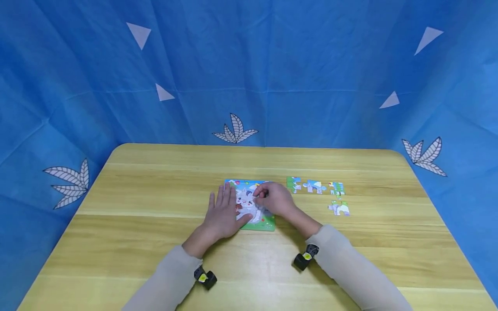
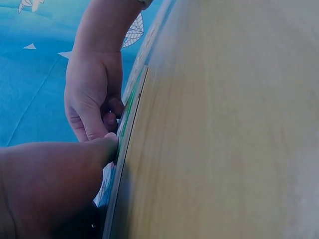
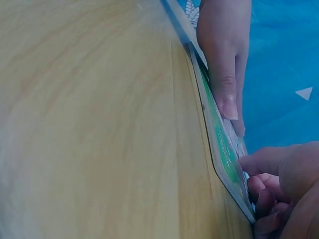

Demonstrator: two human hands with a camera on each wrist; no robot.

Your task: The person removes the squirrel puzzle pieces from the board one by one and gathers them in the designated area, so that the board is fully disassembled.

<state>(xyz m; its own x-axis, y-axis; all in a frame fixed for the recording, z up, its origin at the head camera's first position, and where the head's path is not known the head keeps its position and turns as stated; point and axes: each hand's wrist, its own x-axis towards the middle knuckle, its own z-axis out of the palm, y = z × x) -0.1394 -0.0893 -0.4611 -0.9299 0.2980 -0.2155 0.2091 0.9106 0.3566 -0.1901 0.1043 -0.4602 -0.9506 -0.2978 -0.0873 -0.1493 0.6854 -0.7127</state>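
Note:
A jigsaw puzzle board (image 1: pixel 267 225) with a white cartoon animal, blue at the top and green at the bottom, lies on the table. My left hand (image 1: pixel 222 216) rests flat over its left side, fingers straight and thumb out across the lower part. On the right side, my right hand (image 1: pixel 275 199) bends its fingers over the picture, thumb and index tips on the surface. In the right wrist view its thumb and fingers (image 3: pixel 266 162) touch the board. Whether a puzzle piece sits between those fingertips is hidden. Both hands cover parts of the picture.
Loose puzzle pieces lie right of the board: a green one (image 1: pixel 293 185), a blue one (image 1: pixel 314 186), and more pieces (image 1: pixel 339 208) farther right. The wooden table (image 1: pixel 155 194) ends at a blue cloth backdrop (image 1: pixel 249 65) with white triangles and leaf prints.

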